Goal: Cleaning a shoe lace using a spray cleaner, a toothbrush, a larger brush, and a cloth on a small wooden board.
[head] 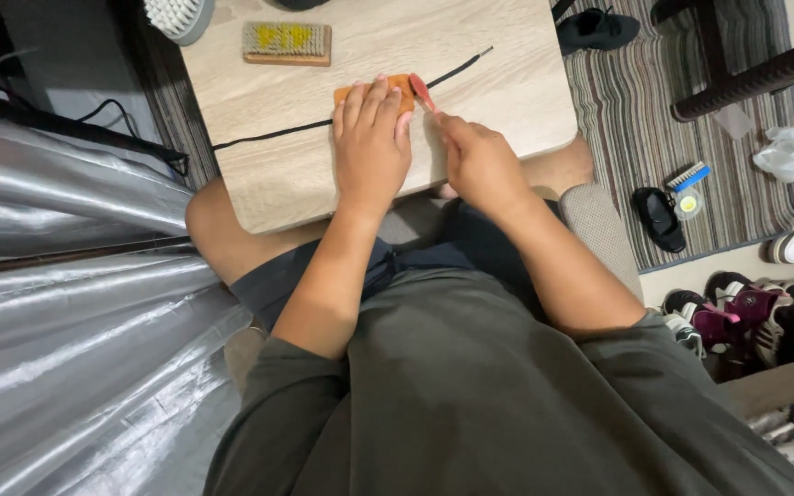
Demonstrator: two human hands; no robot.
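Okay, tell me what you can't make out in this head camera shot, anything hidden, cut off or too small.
- Orange block, head view: mostly covered by the left hand; its shape is unclear.
- Red tool: its handle is hidden inside the right hand, so the grip is not visible.
- White brush: cut off by the top edge.
- Black lace: its middle passes under the left hand.
- Shoes at right: too small and cluttered to count.

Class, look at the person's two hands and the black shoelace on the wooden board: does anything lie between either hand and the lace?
Yes. An orange pad lies on the black shoelace, and the left hand presses on that pad, not the lace. The right hand holds a small pink tool at the pad's edge. The rest of the lace lies bare on the wooden board.
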